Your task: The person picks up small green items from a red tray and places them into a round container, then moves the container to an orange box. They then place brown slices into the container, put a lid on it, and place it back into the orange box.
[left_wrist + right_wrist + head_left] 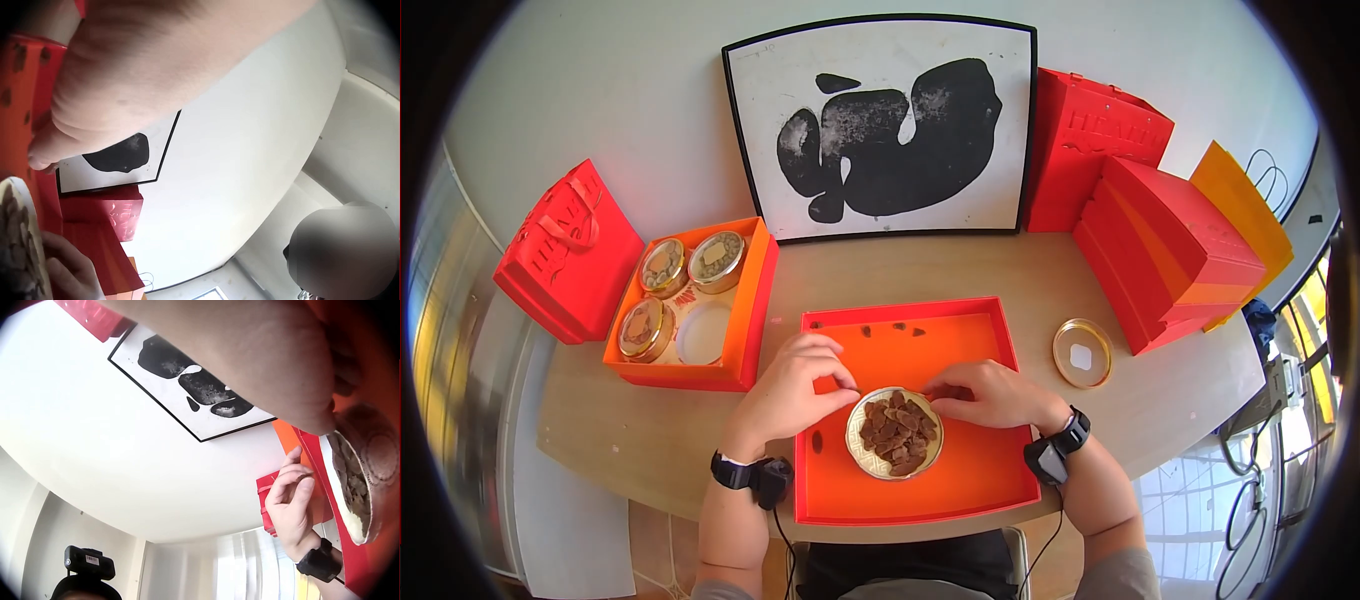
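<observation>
A round, pale-gold patterned dish full of brown dried slices sits in a shallow orange tray with red walls. My left hand is by its upper left rim. In the right wrist view, the left hand pinches a small dark slice between thumb and finger. My right hand has curled fingers, with thumb and fingertip right at the dish's right rim; I cannot tell whether they grip anything. Several dark slices lie apart on the tray floor, including one slice left of the dish.
An orange-red box at left holds three lidded jars beside a vacant round slot. A gold-rimmed clear lid lies right of the tray. Red bags, a red box and a framed black-and-white picture stand behind.
</observation>
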A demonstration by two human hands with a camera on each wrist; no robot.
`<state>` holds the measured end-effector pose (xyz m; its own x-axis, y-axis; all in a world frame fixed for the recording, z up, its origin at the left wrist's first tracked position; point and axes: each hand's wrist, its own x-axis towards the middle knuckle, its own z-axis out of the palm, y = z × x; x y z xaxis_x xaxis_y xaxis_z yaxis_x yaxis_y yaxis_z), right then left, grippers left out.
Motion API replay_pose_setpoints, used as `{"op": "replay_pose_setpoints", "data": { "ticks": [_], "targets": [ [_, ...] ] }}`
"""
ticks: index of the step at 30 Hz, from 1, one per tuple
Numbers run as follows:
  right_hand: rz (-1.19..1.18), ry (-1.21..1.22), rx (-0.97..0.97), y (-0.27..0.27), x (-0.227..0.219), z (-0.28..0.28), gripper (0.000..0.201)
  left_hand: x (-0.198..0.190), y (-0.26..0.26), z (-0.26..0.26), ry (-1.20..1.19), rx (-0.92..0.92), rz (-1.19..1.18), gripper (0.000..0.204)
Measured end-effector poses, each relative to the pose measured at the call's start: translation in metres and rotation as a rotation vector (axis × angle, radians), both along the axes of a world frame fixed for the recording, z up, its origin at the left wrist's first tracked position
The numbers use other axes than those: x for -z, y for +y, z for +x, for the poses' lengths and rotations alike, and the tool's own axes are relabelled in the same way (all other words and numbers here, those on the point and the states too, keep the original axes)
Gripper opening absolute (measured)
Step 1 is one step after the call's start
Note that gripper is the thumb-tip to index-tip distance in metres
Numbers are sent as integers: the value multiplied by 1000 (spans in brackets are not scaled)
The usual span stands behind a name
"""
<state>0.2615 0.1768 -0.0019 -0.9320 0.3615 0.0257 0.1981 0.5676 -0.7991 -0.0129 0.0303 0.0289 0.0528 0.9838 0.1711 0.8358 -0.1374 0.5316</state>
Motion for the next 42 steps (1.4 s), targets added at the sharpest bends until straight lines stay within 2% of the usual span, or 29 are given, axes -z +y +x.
{"op": "replay_pose_setpoints", "data": {
  "ticks": [1, 4, 6, 9, 12, 14, 17, 20, 27, 29, 32, 39, 42],
  "targets": [
    [-4, -2, 3, -1, -1, 0, 33, -2, -1, 5, -159, 56, -19, 17],
    [18, 5, -6, -1, -3, 1, 32, 1, 0, 15, -179, 149, -73, 23],
    [8, 3, -14, 0, -2, 0, 33, -3, 3, 15, -140, 136, -88, 26],
    [-33, -11, 19, -3, -3, 1, 36, 1, 7, 7, -244, 93, -128, 27],
    [-21, -11, 12, -3, -4, 1, 39, 13, 11, 1, -195, 25, -62, 26],
    [-26, -11, 13, -2, -3, 1, 39, 32, 12, -6, 149, -28, 145, 25],
    [-23, -11, 11, -3, -4, 1, 39, 42, 12, -15, 280, -78, 55, 21],
    [-4, -13, 6, -3, -3, 1, 38, 44, 16, -18, 181, -91, 10, 17],
    [11, -50, -8, -1, -4, 1, 37, 42, 16, -18, 198, -94, -14, 13],
    [5, -46, -10, -1, -2, 1, 37, 46, 18, -21, 129, -75, -9, 10],
    [6, -52, -9, -1, -4, 1, 37, 47, 17, -24, 166, -31, 31, 9],
    [2, -68, -8, -1, -5, 1, 36, 45, 17, -21, 115, -61, 39, 11],
    [8, -72, -1, -2, -5, 1, 35, 42, 17, -21, 111, -70, -37, 11]
  ]
}}
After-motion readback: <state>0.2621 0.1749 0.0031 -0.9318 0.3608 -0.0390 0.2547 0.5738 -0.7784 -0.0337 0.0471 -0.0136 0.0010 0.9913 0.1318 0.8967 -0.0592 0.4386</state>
